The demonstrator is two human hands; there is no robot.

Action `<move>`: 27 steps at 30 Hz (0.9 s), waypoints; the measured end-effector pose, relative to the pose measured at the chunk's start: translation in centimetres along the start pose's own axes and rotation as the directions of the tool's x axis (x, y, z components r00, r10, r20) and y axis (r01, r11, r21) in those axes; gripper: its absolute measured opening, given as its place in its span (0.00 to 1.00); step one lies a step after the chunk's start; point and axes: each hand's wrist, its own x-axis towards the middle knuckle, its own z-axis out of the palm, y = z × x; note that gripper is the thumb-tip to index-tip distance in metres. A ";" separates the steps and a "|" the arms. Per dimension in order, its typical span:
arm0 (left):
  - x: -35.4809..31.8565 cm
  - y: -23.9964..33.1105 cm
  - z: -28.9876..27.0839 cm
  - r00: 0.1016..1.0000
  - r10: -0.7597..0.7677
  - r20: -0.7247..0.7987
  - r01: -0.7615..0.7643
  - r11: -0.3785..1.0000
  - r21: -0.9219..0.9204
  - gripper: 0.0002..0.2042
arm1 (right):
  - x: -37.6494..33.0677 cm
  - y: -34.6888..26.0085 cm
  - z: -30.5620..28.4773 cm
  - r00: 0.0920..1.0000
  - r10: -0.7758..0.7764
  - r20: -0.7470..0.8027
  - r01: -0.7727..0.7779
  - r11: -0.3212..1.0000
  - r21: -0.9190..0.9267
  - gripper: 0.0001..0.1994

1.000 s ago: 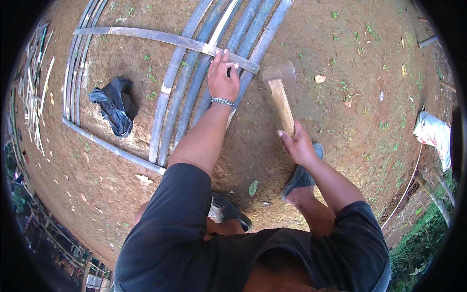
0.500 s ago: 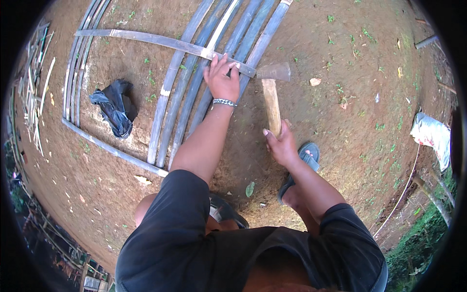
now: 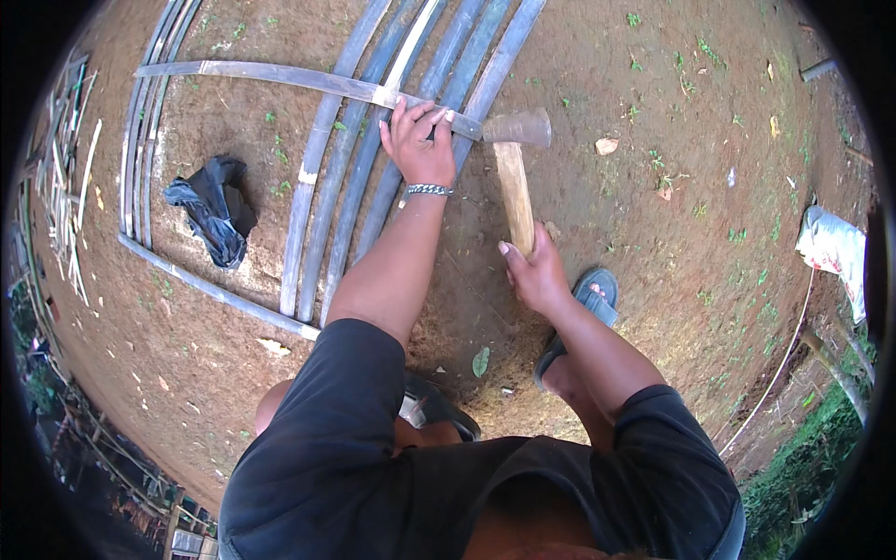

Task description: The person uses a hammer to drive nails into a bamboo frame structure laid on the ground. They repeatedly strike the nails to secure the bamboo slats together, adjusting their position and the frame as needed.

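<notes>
A long, thin, dark bamboo slat [image 3: 280, 75] lies crosswise over several parallel bamboo strips [image 3: 322, 173] on the ground. My left hand [image 3: 420, 149], a chain bracelet at its wrist, grips this slat near its right end, fingers and thumb bent over it. In my right hand [image 3: 539, 273] is the wooden handle of a hatchet [image 3: 515, 191], held near its lower end. The hatchet's metal head is at the slat's right end, its back against or very close to the tip and its cutting edge facing right.
A crumpled black plastic bag [image 3: 213, 210] lies between the strip groups. A lower crosspiece [image 3: 215, 291] joins their near ends. Thin split sticks [image 3: 61, 177] are heaped at far left. A white sack [image 3: 833, 250] lies at right, near plants. My sandalled right foot [image 3: 595, 294] is near my right hand.
The view has shifted slightly, and both hands appear a little farther up and left. The left hand's grip on the slat and the hatchet's place at its end look the same.
</notes>
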 end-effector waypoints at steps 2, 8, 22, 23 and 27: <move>0.1 0.0 -0.1 1.000 0.001 -0.004 -0.001 1.000 0.009 0.05 | 0.0 0.0 -0.1 1.000 0.001 0.009 -0.001 1.000 -0.020 0.22; -0.1 -1.0 0.2 1.000 -0.007 -0.025 0.007 1.000 0.000 0.04 | -0.6 0.9 -0.3 0.998 0.056 0.008 -0.054 0.985 -0.165 0.27; -0.1 -0.4 0.4 0.997 0.054 -0.049 -0.048 0.991 0.128 0.04 | -1.3 0.5 1.1 0.999 0.046 0.007 -0.044 0.989 -0.142 0.26; -0.1 -0.5 0.5 0.997 0.053 -0.053 -0.045 0.989 0.140 0.05 | -1.3 0.5 1.1 1.000 0.027 0.003 -0.026 0.990 -0.141 0.25; -0.1 -0.3 0.3 0.998 0.055 -0.036 -0.052 0.994 0.100 0.04 | -1.2 0.9 1.1 0.999 -0.042 -0.018 0.039 0.991 -0.131 0.21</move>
